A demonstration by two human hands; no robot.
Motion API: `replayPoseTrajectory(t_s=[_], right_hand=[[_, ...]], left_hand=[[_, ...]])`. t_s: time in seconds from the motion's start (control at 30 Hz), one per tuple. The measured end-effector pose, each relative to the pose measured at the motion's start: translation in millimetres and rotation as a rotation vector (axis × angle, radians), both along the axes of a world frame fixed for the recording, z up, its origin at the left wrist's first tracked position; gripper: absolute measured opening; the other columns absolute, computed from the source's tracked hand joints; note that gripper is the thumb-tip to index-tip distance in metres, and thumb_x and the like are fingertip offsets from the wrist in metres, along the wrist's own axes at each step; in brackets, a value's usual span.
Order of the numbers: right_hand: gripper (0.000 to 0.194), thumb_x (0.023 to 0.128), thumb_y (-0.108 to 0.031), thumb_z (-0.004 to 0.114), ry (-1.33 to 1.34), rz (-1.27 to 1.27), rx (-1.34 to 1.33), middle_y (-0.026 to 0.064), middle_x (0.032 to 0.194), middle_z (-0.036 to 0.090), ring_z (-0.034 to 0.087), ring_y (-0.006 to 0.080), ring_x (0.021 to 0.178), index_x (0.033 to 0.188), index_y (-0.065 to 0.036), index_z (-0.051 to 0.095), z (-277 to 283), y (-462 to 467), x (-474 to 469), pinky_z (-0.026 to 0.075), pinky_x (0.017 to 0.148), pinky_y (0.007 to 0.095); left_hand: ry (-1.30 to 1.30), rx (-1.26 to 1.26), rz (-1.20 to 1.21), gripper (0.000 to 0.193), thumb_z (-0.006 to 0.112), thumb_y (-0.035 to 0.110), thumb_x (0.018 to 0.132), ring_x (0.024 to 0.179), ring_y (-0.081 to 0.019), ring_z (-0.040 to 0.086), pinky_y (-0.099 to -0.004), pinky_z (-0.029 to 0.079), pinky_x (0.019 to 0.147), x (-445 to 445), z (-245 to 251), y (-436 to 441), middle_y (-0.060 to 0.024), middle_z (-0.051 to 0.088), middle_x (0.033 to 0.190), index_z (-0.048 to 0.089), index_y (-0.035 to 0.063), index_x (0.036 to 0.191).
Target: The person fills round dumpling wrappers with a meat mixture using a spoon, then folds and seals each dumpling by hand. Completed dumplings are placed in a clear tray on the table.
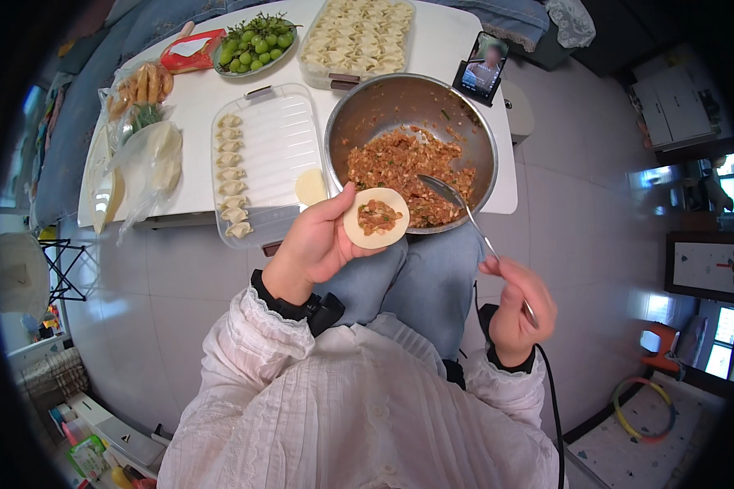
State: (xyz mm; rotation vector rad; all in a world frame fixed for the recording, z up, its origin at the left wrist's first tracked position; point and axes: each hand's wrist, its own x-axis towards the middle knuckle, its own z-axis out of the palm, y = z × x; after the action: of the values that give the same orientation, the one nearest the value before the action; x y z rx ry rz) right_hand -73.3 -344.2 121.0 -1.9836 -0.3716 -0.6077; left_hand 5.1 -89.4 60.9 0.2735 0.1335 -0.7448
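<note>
On my left hand lies a round dumpling wrapper, its edge held by the thumb and fingers. A mound of minced meat filling with green bits sits at the wrapper's middle. My right hand grips the handle of a metal spoon, whose bowl is over the filling in a large steel mixing bowl. More minced filling covers the bowl's bottom. Left of it, a clear plastic container has one column of folded dumplings along its left side. A loose wrapper lies at its right edge.
A second container of dumplings stands at the back, beside a plate of green grapes. A phone leans on a stand at the table's right. Bagged wrappers, bagged fried dough and a red packet lie left.
</note>
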Motion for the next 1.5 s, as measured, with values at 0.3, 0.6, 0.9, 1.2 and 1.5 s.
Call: replayPoseTrajectory(t_s=[0.3,0.6,0.9,1.2,1.5], right_hand=[[0.032,0.074,-0.014,0.075,0.117,0.144,-0.551,0.0109,0.089,0.062,0.059,0.0287,0.083,0.103,-0.003,0.064,-36.2,5.6,38.4,0.050,0.072,0.0363],[0.032,0.066,-0.010,0.077,-0.101,0.185,-0.500,0.0056,0.097,0.057,0.053,0.0270,0.091,0.097,-0.010,0.066,7.3,30.4,37.9,0.046,0.075,0.0359],[0.010,0.075,-0.002,0.071,0.215,0.126,-0.117,0.0082,0.078,0.061,0.055,0.0263,0.077,0.082,-0.004,0.065,10.0,46.4,49.2,0.045,0.067,0.0338],[0.007,0.082,-0.003,0.067,0.530,0.251,0.360,0.0106,0.092,0.069,0.063,0.0140,0.080,0.083,0.004,0.066,11.0,53.6,62.8,0.051,0.069,0.0264],[0.009,0.082,-0.003,0.068,0.571,0.177,0.331,0.0116,0.088,0.070,0.065,0.0119,0.073,0.086,0.005,0.068,11.7,51.8,64.5,0.052,0.065,0.0234]], left_hand=[[-0.056,0.081,-0.043,0.047,0.033,0.030,0.103,0.107,-0.0315,0.062,-0.0396,0.059,0.083,1.0,19.5,-8.4,-0.0224,0.055,0.125,0.040,-0.0080,0.131],[-0.039,0.063,-0.139,0.046,0.032,0.030,0.103,0.101,-0.0288,0.065,-0.0330,0.063,0.070,1.0,26.9,-20.7,-0.0207,0.058,0.120,0.041,-0.0059,0.131],[-0.213,0.513,-0.082,0.050,0.035,0.037,0.103,0.101,-0.0260,0.066,-0.0299,0.061,0.066,-8.9,48.2,-22.5,-0.0180,0.059,0.119,0.045,-0.0042,0.129],[-0.353,0.574,-0.094,0.054,0.033,0.042,0.102,0.106,-0.0243,0.064,-0.0299,0.058,0.073,-12.4,57.6,-18.9,-0.0141,0.058,0.124,0.047,0.0001,0.134],[-0.454,0.630,-0.038,0.058,0.033,0.046,0.102,0.107,-0.0227,0.063,-0.0280,0.056,0.078,-16.4,57.3,-22.8,-0.0121,0.058,0.124,0.044,0.0014,0.137]])
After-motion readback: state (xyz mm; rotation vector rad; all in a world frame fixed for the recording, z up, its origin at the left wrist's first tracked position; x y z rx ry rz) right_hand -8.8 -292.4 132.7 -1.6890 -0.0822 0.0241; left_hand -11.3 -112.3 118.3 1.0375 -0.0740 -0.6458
